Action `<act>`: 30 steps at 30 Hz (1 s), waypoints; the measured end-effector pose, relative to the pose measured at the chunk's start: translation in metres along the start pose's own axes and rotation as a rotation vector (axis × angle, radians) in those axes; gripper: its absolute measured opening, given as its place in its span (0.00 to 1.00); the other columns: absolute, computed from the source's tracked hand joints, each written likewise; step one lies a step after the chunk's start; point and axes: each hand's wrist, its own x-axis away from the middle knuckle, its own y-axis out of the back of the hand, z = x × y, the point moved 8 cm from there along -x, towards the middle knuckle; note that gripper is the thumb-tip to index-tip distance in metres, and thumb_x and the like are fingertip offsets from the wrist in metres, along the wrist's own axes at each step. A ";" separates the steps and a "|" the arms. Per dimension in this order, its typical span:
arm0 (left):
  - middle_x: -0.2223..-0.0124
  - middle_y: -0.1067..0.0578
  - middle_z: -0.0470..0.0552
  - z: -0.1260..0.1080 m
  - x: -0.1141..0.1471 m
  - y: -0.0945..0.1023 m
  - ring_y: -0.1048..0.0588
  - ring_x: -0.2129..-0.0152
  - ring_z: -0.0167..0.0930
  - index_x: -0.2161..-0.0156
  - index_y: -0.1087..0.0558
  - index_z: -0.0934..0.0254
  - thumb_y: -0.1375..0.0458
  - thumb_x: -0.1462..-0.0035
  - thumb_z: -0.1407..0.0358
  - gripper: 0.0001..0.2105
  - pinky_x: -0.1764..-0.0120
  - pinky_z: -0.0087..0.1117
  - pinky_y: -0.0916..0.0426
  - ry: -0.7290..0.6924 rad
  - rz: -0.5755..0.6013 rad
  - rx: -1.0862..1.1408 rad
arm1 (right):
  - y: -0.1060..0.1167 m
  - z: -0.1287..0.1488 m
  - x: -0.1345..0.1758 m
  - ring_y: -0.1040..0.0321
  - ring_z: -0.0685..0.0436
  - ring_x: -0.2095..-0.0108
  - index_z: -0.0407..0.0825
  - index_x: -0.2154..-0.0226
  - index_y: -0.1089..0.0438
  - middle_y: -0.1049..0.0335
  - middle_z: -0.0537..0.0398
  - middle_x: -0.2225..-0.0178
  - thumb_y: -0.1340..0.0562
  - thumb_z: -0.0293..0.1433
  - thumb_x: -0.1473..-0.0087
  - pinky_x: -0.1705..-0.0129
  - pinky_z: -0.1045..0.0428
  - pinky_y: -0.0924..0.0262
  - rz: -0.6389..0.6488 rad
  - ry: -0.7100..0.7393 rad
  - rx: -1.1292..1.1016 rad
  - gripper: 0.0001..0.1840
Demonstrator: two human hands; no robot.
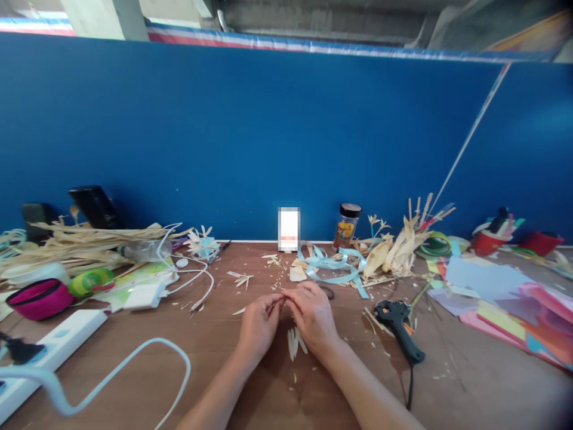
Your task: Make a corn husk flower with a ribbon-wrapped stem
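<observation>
At the middle of the table my left hand (261,325) and my right hand (312,312) meet, fingertips pinched together. Whatever sits between the fingertips is too small and hidden to name. Just below the hands lie several pale cut husk pieces (293,344), shaped like narrow petals. Beyond them, small husk scraps (244,279) are strewn over the wood. A loose light blue ribbon (333,266) curls behind my right hand. A black glue gun (398,328) rests to the right of that hand, its cord running toward me.
On the left are a power strip (54,352), a white cable (179,358), a magenta band (40,298) and dried husks (89,239). A jar with a black lid (347,227) stands at the back. Husk bundles (398,251) and coloured paper (487,278) occupy the right. A blue partition (268,131) closes the rear.
</observation>
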 end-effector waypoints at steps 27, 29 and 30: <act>0.65 0.25 0.52 -0.005 0.000 0.002 0.29 0.70 0.31 0.63 0.27 0.64 0.51 0.48 0.64 0.12 0.66 0.29 0.36 0.000 -0.002 -0.016 | 0.000 -0.011 -0.001 0.42 0.46 0.67 0.49 0.72 0.34 0.34 0.54 0.73 0.48 0.28 0.45 0.65 0.52 0.49 0.025 -0.041 0.062 0.09; 0.68 0.25 0.52 -0.004 0.000 0.002 0.29 0.73 0.30 0.63 0.27 0.65 0.50 0.49 0.64 0.13 0.68 0.28 0.36 0.001 -0.007 -0.019 | 0.000 -0.011 -0.001 0.42 0.46 0.67 0.49 0.72 0.34 0.35 0.54 0.74 0.48 0.28 0.46 0.65 0.52 0.49 0.014 -0.038 0.056 0.09; 0.70 0.26 0.51 -0.004 0.000 0.002 0.31 0.76 0.29 0.63 0.26 0.65 0.50 0.49 0.64 0.13 0.71 0.27 0.37 0.003 -0.013 -0.031 | 0.000 -0.011 -0.001 0.41 0.46 0.67 0.49 0.72 0.34 0.35 0.54 0.74 0.48 0.28 0.46 0.65 0.52 0.49 0.013 -0.034 0.054 0.09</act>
